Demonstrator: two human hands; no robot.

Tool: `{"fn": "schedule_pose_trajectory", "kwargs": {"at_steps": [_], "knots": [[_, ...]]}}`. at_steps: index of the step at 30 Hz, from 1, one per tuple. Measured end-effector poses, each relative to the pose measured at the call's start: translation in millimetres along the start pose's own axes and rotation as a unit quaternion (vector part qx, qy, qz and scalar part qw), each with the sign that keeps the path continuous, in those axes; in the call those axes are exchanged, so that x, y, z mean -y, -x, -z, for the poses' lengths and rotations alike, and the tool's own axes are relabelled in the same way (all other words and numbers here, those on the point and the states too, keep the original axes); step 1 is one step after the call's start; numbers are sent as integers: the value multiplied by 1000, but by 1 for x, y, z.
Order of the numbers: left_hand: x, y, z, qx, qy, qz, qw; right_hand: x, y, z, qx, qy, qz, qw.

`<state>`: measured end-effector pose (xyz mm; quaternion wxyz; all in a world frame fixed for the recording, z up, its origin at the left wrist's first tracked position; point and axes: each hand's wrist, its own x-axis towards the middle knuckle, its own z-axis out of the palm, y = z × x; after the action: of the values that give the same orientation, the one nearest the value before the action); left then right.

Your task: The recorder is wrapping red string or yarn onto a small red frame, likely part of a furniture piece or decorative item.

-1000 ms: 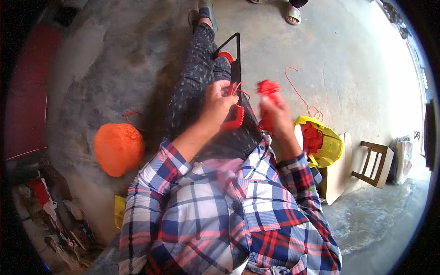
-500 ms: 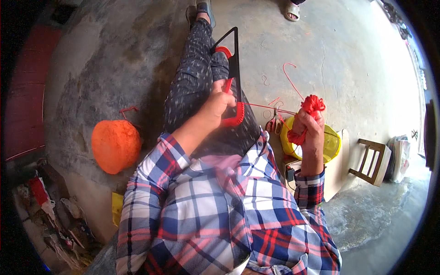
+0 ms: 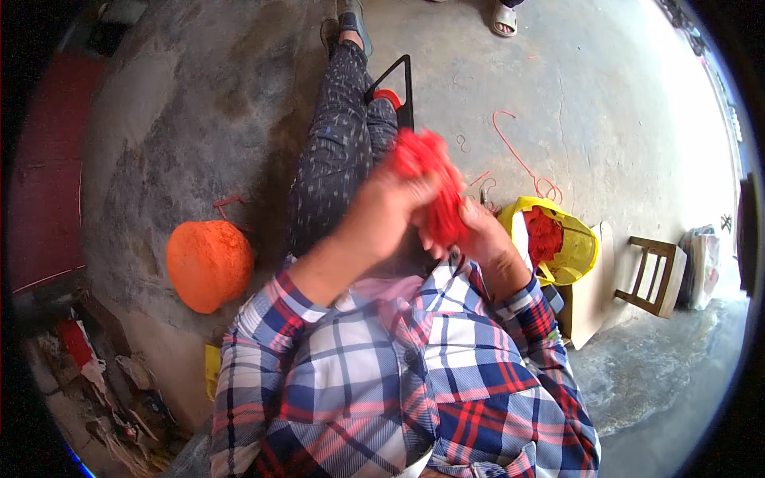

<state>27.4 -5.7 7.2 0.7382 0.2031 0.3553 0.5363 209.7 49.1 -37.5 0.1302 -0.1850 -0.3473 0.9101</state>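
A bundle of red yarn (image 3: 430,179) is raised in front of my chest, above my lap. My left hand (image 3: 390,207) grips it from the left and my right hand (image 3: 482,239) holds its lower part from the right. My legs in dark patterned trousers (image 3: 339,151) stretch forward across the concrete floor. A black metal frame (image 3: 398,84) with a red piece on it lies over my knee, beyond my hands. Its lower part is hidden by the yarn.
A big orange ball of yarn (image 3: 209,263) sits on the floor at my left. A yellow bucket (image 3: 578,251) with red yarn stands at my right, next to a wooden stool (image 3: 649,275). Loose red strands (image 3: 518,155) trail over the floor. Another person's sandalled foot (image 3: 504,16) shows at the top.
My right hand has come back from the right by the bucket to the middle. Both hands now meet on the red yarn, raised closer to my head than before.
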Motion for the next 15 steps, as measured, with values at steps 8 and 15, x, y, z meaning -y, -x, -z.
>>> {"fn": "schedule_pose_trajectory", "kwargs": {"at_steps": [8, 15], "knots": [[-8, -13, 68, -64, -757, -200, 619, 4, -35, 72, -191, 278, 34, 941], [19, -28, 60, -183, -633, -215, 720, -1, -44, 52, -193, 382, 180, 885]]}}
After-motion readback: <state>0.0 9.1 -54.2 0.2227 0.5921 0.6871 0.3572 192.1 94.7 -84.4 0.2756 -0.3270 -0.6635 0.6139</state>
